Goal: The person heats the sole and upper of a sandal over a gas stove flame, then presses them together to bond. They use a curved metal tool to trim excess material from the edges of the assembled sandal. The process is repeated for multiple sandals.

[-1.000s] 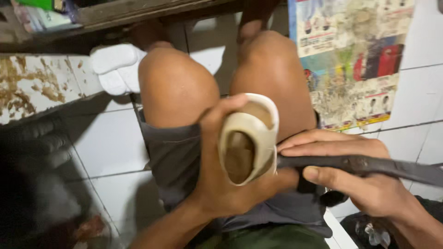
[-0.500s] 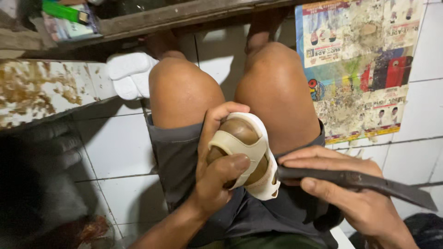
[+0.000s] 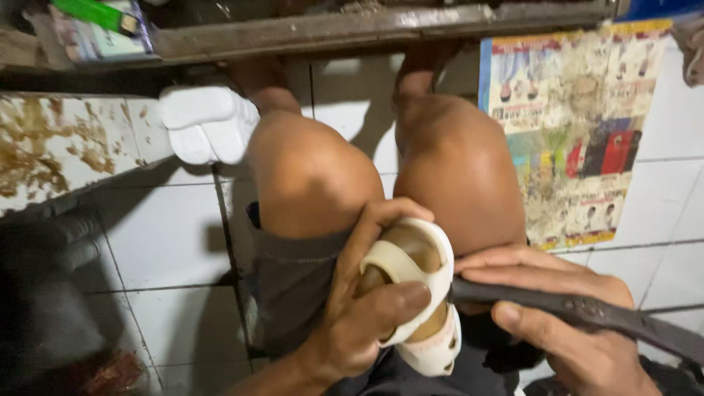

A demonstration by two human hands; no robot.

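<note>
sandal, small cream rubber strapped (image 3: 411,293): clamped in left hand (image 3: 367,308); right hand (image 3: 565,330) grips long dark tool (image 3: 587,315), tip at sole edge. advice: brace on lap, keep thumb clear.

You've got white floor tiles (image 3: 176,249) underfoot and a worn, stained poster (image 3: 579,132) lying on them at right. A white sole (image 3: 209,121) sits beside your left knee. A rust-stained white panel (image 3: 66,143) is at left. Along the top runs a dirty wooden shelf (image 3: 367,29), with a green lighter (image 3: 99,15) at its left end.
</note>
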